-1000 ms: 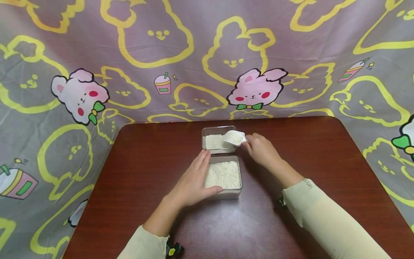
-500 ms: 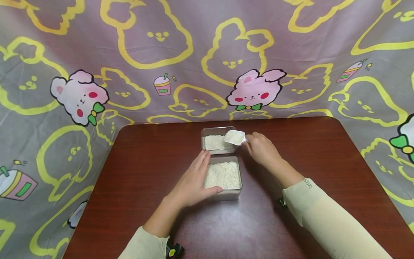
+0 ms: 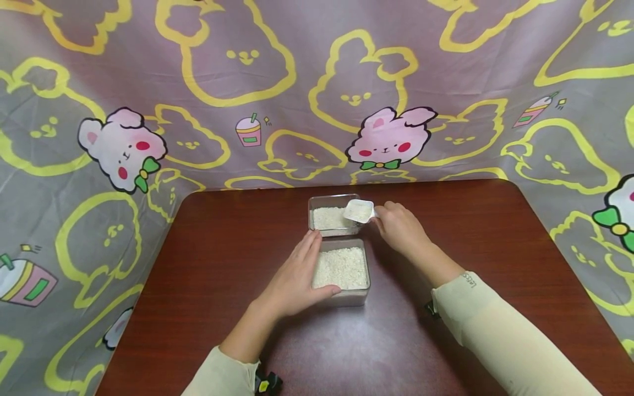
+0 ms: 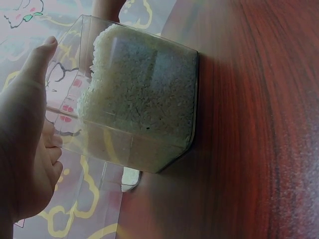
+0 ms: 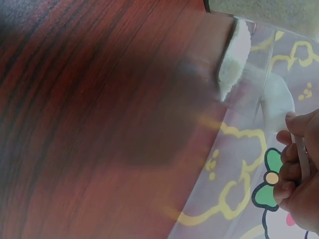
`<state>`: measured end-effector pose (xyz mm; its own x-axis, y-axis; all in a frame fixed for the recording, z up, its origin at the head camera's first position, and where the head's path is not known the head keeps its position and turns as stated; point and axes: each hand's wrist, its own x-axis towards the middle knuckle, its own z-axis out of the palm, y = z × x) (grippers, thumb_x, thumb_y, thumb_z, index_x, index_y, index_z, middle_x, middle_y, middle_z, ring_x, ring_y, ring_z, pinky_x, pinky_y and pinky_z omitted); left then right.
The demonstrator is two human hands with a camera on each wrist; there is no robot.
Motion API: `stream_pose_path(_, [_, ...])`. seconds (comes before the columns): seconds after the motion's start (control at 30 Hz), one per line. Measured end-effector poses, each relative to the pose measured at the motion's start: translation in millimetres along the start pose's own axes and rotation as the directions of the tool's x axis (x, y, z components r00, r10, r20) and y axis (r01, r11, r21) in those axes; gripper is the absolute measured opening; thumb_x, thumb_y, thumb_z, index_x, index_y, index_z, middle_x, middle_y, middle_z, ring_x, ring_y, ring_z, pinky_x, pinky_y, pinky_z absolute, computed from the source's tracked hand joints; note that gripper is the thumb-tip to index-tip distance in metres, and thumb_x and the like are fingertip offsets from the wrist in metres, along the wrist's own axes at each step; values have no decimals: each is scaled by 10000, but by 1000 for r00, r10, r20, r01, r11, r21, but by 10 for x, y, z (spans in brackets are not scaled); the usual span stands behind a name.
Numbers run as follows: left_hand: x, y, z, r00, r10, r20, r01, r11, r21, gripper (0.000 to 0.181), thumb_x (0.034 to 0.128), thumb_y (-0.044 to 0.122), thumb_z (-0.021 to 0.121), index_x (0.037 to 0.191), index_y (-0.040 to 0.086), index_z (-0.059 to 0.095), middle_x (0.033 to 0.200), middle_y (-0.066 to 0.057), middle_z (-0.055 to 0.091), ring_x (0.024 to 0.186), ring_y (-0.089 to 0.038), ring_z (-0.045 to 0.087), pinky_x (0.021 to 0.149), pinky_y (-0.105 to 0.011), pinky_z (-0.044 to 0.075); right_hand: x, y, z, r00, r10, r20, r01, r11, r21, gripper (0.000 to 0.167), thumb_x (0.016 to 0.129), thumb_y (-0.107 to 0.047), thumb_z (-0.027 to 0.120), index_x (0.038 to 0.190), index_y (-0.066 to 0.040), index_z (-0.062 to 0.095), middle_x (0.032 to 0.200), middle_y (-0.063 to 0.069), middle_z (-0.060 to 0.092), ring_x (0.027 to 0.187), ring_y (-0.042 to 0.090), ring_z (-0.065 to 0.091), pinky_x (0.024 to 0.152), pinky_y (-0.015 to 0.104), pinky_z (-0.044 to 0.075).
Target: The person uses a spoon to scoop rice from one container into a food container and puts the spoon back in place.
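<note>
My left hand [image 3: 292, 280] holds the near clear container [image 3: 354, 300] at its left side, thumb over the near rim and fingers toward the far-left corner. White rice [image 3: 342, 268] fills much of it, and the left wrist view shows the grains [image 4: 149, 79] through its wall. Behind stands a smaller clear container [image 3: 312, 212] with a lower layer of rice [image 3: 327, 218]. My right hand [image 3: 401, 225] grips the handle of a white scoop [image 3: 365, 219]. The scoop's bowl, with rice in it, is held level over the right part of the far container.
Both containers stand close together on a dark red-brown wooden table [image 3: 223, 258]. Beyond its back edge and along the sides hangs a grey cloth [image 3: 287, 71] printed with yellow outlines and cartoon rabbits.
Hardly anything moves: the scoop stays over the far container and my left hand stays on the near one. The view shifts very slightly.
</note>
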<state>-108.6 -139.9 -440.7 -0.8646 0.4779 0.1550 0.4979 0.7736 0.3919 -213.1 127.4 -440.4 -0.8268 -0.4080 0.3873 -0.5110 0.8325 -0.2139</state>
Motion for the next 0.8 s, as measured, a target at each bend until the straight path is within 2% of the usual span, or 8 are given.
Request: stream_pose_path(0.8, [-1, 9, -7, 1000, -13, 8, 13, 1000, -22, 1085, 826, 658, 628, 1545, -33, 201, 1632, -163, 186, 1526, -254, 119, 1211, -440, 218, 34, -53, -107, 997, -73, -22, 71, 995, -68, 123, 844, -74, 719, 886, 27, 664, 750, 166, 561, 710, 396, 567, 608, 502, 477])
